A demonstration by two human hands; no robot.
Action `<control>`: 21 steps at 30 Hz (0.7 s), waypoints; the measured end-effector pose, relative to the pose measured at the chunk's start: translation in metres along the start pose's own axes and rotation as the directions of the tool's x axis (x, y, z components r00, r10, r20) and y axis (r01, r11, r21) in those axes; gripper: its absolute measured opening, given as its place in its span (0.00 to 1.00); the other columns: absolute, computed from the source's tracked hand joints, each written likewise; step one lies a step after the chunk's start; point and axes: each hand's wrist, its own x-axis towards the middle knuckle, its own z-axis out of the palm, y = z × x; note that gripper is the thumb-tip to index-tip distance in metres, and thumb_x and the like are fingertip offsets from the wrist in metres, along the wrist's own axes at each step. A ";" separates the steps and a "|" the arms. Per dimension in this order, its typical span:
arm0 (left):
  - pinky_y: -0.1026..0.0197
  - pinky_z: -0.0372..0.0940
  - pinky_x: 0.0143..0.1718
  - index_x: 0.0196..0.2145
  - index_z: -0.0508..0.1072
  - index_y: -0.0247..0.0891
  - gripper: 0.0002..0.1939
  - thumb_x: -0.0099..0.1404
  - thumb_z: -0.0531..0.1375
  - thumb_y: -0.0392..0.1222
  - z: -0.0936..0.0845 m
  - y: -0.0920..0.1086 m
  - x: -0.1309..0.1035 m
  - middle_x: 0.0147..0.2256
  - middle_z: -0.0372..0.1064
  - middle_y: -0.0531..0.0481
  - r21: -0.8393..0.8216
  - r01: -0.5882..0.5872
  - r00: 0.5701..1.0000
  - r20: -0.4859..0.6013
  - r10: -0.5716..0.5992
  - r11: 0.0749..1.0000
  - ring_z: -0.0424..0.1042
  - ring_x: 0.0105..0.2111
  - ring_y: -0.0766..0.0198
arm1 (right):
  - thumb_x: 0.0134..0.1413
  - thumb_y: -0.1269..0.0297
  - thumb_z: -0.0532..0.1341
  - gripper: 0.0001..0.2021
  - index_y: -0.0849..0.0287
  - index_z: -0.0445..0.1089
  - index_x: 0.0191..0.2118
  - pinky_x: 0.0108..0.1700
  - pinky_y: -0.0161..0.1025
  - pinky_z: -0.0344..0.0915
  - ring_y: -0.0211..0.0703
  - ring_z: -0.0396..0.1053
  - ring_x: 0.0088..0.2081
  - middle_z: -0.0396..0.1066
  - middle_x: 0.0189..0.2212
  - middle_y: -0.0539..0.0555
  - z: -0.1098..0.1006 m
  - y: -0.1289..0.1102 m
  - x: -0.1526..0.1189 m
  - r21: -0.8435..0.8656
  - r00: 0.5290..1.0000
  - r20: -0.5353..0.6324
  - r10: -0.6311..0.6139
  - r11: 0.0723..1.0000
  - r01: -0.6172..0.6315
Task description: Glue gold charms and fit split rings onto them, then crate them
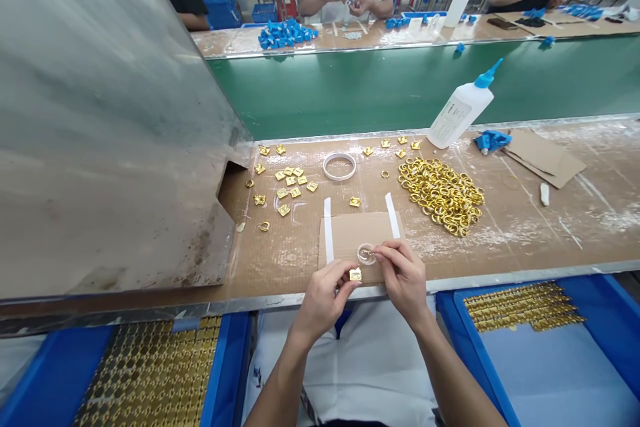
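Note:
My left hand (325, 297) pinches a small square gold-coloured metal piece (355, 274) between thumb and fingertips, just above the near edge of a cardboard pad (349, 230). My right hand (406, 280) is closed in a pinch at the rim of a small round clear dish (367, 254) on that pad. Whatever its fingertips hold is too small to make out. Some tiny dark or shiny bits show inside the dish. Beyond the pad lies a single square gold piece (355, 201), and to the left are several more gold pieces (291, 180).
A heap of gold rings (443, 195) lies at right, near a leaning white bottle (460, 113) with a blue nozzle. A roll of white tape (339, 167) lies behind the pad. A metal housing (110, 133) blocks the left. Blue trays (453, 320) flank my lap. Co-workers sit opposite.

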 end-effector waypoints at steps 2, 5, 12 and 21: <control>0.64 0.67 0.33 0.45 0.75 0.36 0.08 0.69 0.59 0.35 0.000 0.000 0.000 0.32 0.74 0.48 -0.005 -0.006 1.000 -0.002 0.006 1.000 0.70 0.28 0.64 | 0.63 0.75 0.60 0.10 0.55 0.78 0.38 0.35 0.36 0.72 0.41 0.73 0.33 0.72 0.31 0.52 0.000 0.000 0.000 0.006 1.000 0.010 -0.004 1.000 0.004; 0.64 0.67 0.33 0.45 0.75 0.36 0.08 0.69 0.59 0.35 0.000 0.000 0.000 0.32 0.74 0.49 -0.002 -0.002 1.000 0.000 0.002 1.000 0.70 0.28 0.64 | 0.63 0.74 0.60 0.10 0.55 0.78 0.38 0.35 0.36 0.72 0.42 0.73 0.33 0.72 0.31 0.52 -0.001 0.000 0.000 -0.006 1.000 0.011 0.012 1.000 -0.012; 0.64 0.66 0.33 0.45 0.75 0.36 0.08 0.69 0.59 0.34 0.002 -0.002 -0.001 0.34 0.75 0.48 -0.011 -0.001 1.000 0.001 0.001 1.000 0.71 0.30 0.63 | 0.64 0.72 0.60 0.09 0.54 0.78 0.38 0.36 0.38 0.72 0.42 0.74 0.33 0.74 0.32 0.53 -0.003 -0.001 0.000 -0.010 0.999 0.031 0.024 1.000 -0.024; 0.64 0.66 0.34 0.44 0.75 0.36 0.08 0.68 0.59 0.34 0.002 -0.002 -0.001 0.34 0.75 0.48 -0.024 0.009 1.000 0.003 -0.008 1.000 0.71 0.30 0.64 | 0.63 0.74 0.60 0.09 0.54 0.77 0.38 0.35 0.36 0.72 0.41 0.74 0.33 0.74 0.32 0.51 -0.005 -0.001 0.000 0.023 0.999 -0.013 0.043 0.999 -0.043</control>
